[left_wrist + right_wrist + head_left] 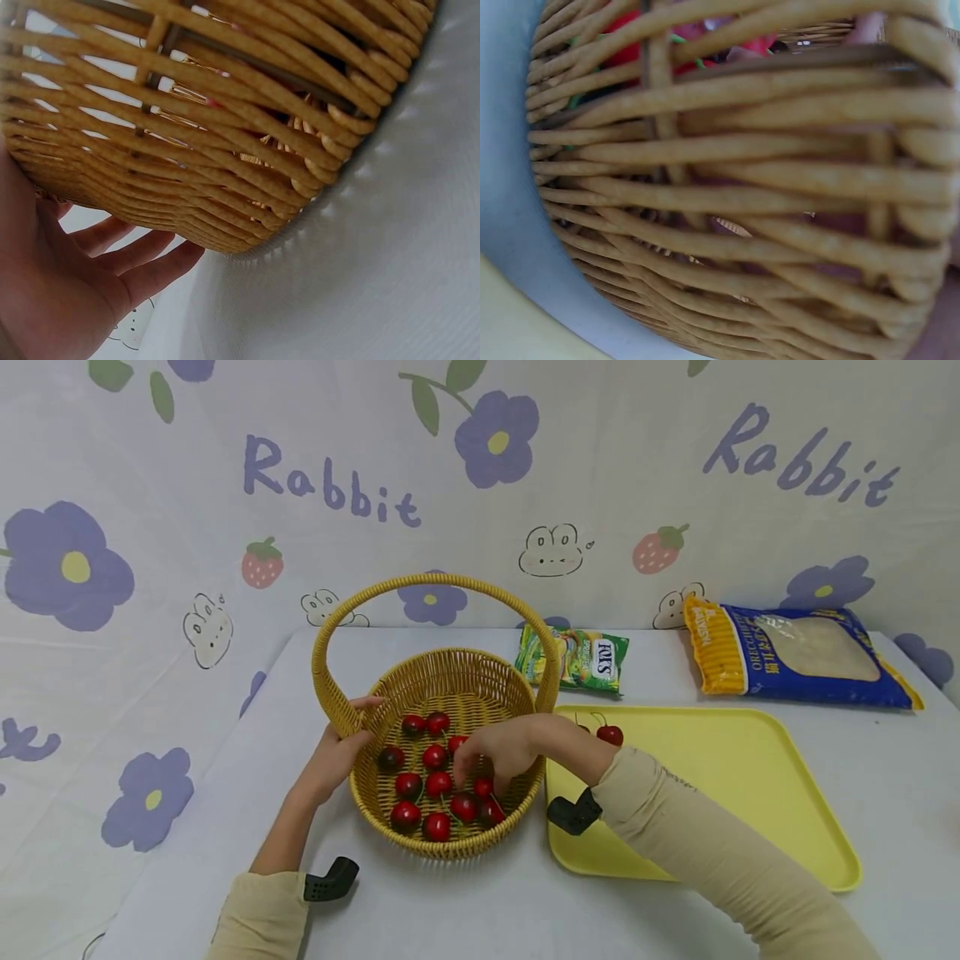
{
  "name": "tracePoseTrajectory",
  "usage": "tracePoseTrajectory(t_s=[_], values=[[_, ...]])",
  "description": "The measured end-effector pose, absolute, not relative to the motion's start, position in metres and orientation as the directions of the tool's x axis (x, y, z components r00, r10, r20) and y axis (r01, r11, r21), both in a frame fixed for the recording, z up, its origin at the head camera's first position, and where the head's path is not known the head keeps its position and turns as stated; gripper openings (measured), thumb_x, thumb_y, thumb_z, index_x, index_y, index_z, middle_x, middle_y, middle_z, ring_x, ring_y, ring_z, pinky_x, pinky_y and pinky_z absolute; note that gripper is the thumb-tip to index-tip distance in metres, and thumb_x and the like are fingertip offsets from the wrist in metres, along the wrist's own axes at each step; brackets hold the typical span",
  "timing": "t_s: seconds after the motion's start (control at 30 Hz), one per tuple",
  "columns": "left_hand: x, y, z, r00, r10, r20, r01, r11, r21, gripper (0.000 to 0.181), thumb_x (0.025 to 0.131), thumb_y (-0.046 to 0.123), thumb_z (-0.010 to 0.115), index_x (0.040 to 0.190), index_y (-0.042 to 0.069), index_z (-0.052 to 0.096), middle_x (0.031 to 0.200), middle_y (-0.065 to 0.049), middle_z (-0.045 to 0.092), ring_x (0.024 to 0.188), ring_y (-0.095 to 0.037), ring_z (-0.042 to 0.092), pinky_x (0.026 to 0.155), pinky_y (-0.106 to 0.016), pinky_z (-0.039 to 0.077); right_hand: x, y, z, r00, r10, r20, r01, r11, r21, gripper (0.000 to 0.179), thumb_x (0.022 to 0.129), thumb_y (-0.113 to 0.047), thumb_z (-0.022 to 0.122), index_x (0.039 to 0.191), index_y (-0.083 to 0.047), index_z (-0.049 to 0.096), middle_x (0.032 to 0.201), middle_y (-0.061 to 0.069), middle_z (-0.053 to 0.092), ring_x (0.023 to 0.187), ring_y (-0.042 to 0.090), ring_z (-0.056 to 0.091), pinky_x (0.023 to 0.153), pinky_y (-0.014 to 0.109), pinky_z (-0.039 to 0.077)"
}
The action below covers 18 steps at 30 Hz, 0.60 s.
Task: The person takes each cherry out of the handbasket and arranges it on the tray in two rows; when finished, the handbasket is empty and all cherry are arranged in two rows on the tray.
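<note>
A round wicker basket (pixel 450 852) with a tall hoop handle stands on the table, with several dark red cherries (pixel 406 816) spread over its floor. My left hand (pixel 330 764) holds the basket's left side where the handle meets the rim; the left wrist view shows its fingers (pixel 161 274) against the outer weave. Inside the basket, my right hand (pixel 506 747) reaches down among the cherries on the right side, fingers bent downward. Whether a cherry is pinched there is hidden. In the right wrist view the basket's wall (pixel 742 172) covers most of that hand.
To the right lies a yellow tray (pixel 705 793), with a stemmed cherry (pixel 610 735) near its back left corner, partly behind my right forearm. Behind are a green Fox's candy bag (pixel 577 660) and a blue and yellow pasta bag (pixel 802 652). A patterned cloth hangs at the back.
</note>
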<state>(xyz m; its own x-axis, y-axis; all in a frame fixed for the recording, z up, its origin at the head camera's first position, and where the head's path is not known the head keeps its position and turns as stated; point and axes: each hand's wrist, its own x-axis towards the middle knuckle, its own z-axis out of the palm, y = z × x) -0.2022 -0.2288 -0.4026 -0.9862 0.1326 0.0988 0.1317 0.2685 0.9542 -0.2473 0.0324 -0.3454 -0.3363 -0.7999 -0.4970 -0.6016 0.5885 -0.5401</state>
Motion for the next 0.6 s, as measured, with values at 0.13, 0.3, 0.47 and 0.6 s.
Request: tracePoseTrajectory(t_s=[0.13,0.3,0.47,0.6], values=[[-0.202,-0.228,-0.402,-0.986,0.133,0.097,0.13,0.269,0.954,0.044,0.091,-0.005,0.039,0.135,-0.001,0.042,0.144,-0.02,0.037,0.137,-0.037,0.025,0.106,-0.057,0.021,-0.246,0.031,-0.348,-0.357,-0.784,-0.508,-0.599,0.609,-0.52,0.037,0.081,0.001,0.071,0.11,-0.02,0.063,0.111,-0.005,0.056,0.105,0.015,0.051,0.089,0.028,0.045],[-0.201,-0.227,-0.401,-0.987,0.132,0.096,0.129,0.271,0.954,0.045,0.091,-0.005,0.04,0.135,0.0,0.042,0.144,-0.02,0.037,0.137,-0.037,0.025,0.106,-0.058,0.022,-0.244,0.034,-0.346,-0.369,-0.791,-0.488,-0.607,0.603,-0.518,0.036,0.081,-0.002,0.072,0.113,-0.017,0.066,0.111,-0.005,0.059,0.103,0.014,0.052,0.088,0.028,0.046],[-0.201,-0.227,-0.401,-0.987,0.134,0.092,0.125,0.264,0.956,0.045,0.09,-0.006,0.04,0.135,-0.001,0.042,0.144,-0.02,0.038,0.138,-0.036,0.024,0.107,-0.057,0.02,-0.243,0.041,-0.336,-0.395,-0.818,-0.417,-0.599,0.574,-0.558,0.029,0.081,-0.007,0.074,0.109,-0.015,0.07,0.104,-0.007,0.061,0.09,0.013,0.054,0.076,0.026,0.048],[-0.202,-0.228,-0.401,-0.987,0.128,0.096,0.126,0.257,0.958,0.045,0.091,-0.006,0.04,0.135,-0.001,0.043,0.143,-0.019,0.04,0.138,-0.035,0.024,0.107,-0.057,0.02,-0.243,0.048,-0.329,-0.413,-0.853,-0.32,-0.599,0.518,-0.61,0.027,0.082,-0.012,0.075,0.108,-0.011,0.067,0.1,-0.006,0.059,0.09,0.015,0.054,0.075,0.025,0.048]])
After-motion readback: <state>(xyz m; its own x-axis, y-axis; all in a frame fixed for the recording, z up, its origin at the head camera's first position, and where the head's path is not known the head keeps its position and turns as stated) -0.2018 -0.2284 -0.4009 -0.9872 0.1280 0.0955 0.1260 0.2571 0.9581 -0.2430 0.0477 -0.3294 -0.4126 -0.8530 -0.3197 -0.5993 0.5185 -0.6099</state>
